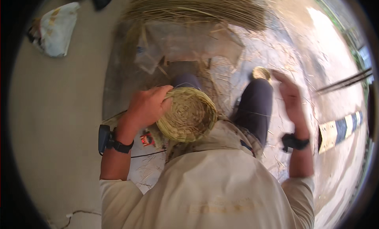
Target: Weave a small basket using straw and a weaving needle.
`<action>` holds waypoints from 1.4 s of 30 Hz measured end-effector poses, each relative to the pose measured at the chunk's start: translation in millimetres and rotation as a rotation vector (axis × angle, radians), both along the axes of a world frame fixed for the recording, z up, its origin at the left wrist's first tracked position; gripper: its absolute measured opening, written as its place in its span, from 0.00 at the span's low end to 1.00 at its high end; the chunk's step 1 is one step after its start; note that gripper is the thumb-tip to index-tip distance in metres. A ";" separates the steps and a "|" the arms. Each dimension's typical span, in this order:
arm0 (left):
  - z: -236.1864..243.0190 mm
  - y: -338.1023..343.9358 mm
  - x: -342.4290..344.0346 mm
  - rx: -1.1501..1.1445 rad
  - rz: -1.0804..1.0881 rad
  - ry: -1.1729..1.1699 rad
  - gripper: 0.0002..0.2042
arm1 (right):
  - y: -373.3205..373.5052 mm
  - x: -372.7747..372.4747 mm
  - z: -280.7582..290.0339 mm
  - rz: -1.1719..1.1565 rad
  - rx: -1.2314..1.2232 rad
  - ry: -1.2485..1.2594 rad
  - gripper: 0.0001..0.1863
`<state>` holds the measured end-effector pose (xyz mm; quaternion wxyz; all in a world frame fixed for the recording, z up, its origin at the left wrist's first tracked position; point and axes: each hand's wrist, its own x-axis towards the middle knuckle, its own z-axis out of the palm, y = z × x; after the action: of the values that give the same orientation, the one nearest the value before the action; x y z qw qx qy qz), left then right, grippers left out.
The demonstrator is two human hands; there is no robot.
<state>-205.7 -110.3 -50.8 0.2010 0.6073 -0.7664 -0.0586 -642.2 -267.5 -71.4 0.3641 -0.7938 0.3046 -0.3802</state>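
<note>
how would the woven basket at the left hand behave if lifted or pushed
The woven basket is probably light, being plaited from thin straw-like strands. Its close weave should keep it fairly stiff. Its round outline suggests it could roll if set on edge.

Woven into a round, shallow straw basket (pixel 188 113), open side up.
Held over the lap, with a green-yellow rim and a browner base; just beside the right knee, a far smaller, pale, round straw piece (pixel 261 73).

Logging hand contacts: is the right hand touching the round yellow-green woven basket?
Apart: head view shows the dark-trousered knee between right hand and basket.
</note>
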 end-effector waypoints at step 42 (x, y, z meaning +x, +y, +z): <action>-54.4 4.0 -51.2 0.222 -0.024 0.377 0.15 | 28.7 104.3 -28.3 0.178 0.517 0.173 0.15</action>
<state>-256.9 -106.3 -105.2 0.2720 0.5949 -0.7112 -0.2576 -538.0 -238.8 -99.8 0.5592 -0.7277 0.3505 -0.1871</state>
